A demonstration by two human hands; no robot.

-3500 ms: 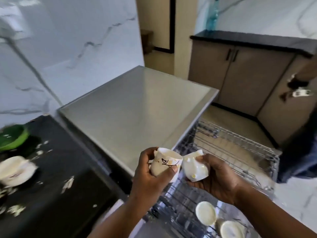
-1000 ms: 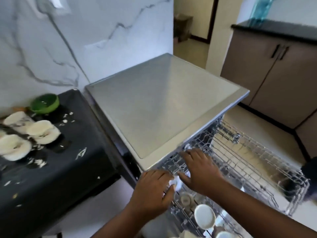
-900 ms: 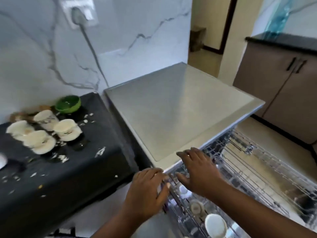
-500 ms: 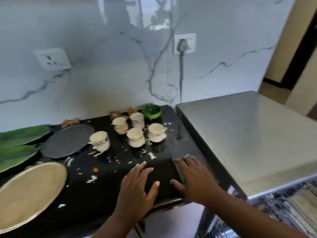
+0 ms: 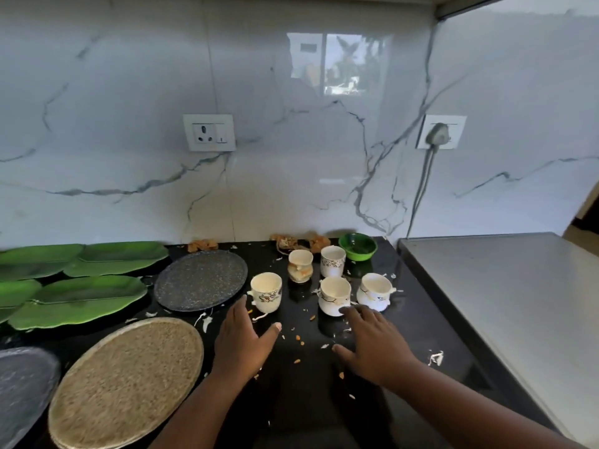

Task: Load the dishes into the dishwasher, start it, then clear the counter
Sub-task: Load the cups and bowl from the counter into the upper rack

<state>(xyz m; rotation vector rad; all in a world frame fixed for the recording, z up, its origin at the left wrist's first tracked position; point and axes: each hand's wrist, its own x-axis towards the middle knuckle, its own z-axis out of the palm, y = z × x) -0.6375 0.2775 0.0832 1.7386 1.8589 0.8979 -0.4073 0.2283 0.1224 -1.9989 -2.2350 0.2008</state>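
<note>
both hands out over the black table [image 5: 405, 322], palms down, fingers straight and spread, holding nothing. left hand [image 5: 241, 343] just short of a white flowered cup [image 5: 266, 292] near the middle of the table, fingertips close to its near side; cannot tell if touching. right hand [image 5: 372, 341] with fingertips at the near side of a second white cup [image 5: 334, 295], contact unclear. third white cup [image 5: 375, 290] just beside that one, toward the right edge. farther back, a cup with brown residue [image 5: 300, 265] and a tall patterned cup [image 5: 333, 260] side by side, all five upright. green bowl [image 5: 358, 246] near the back right corner, close to the marble wall [image 5: 291, 176]. brown food scraps [image 5: 293, 241] along the back edge, white and orange crumbs [image 5: 298, 338] scattered across the middle. round dark speckled plate [image 5: 201, 280] left of the cups, round tan plate [image 5: 126, 380] at the front edge, part of a grey plate [image 5: 22, 384] at the front left corner. green leaf-shaped plates [image 5: 77, 280] along the left edge. steel dishwasher top [image 5: 505, 293] just beside the right edge of the table. empty socket [image 5: 209, 132] on the wall, another socket with a plug [image 5: 437, 132] and a cord hanging down.
</note>
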